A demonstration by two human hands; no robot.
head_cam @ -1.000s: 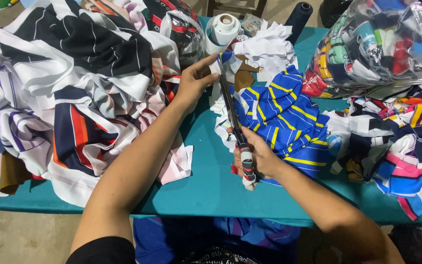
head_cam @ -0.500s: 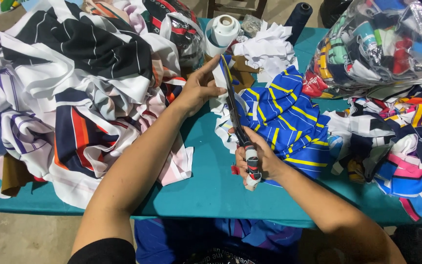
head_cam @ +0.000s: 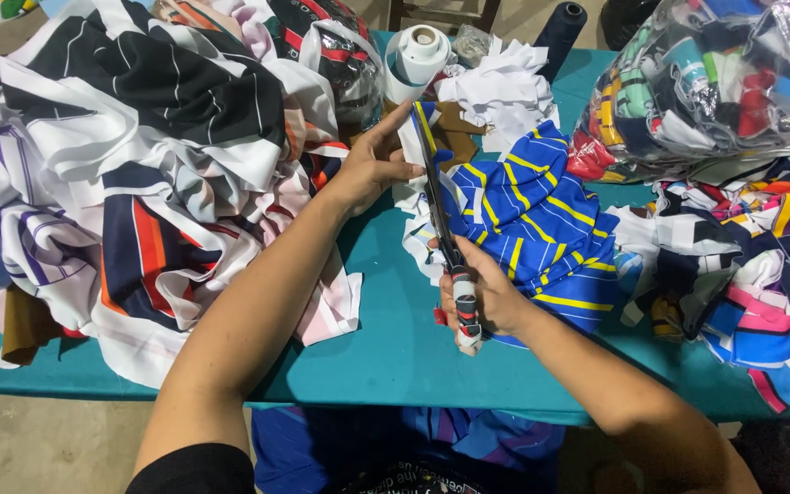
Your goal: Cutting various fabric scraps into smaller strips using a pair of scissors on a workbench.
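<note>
Since a second ago the right hand (head_cam: 486, 297), clenched on the scissors (head_cam: 439, 206), has driven the blades further up the blue striped fabric (head_cam: 541, 220) pinched taut just ahead by the left hand (head_cam: 375, 165), so the cut is advancing.

Long dark scissors (head_cam: 438, 206) being held at wrapped handle, blades pointing far. Blue yellow-striped fabric (head_cam: 541, 229) being cut, lying just right, spread on teal table.

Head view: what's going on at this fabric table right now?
A person is cutting cloth with long scissors. The right hand grips the handles, while the left hand holds up the white and blue strip at the blade tips. The blue yellow-striped fabric lies beside them on the teal table, between fabric piles.
</note>
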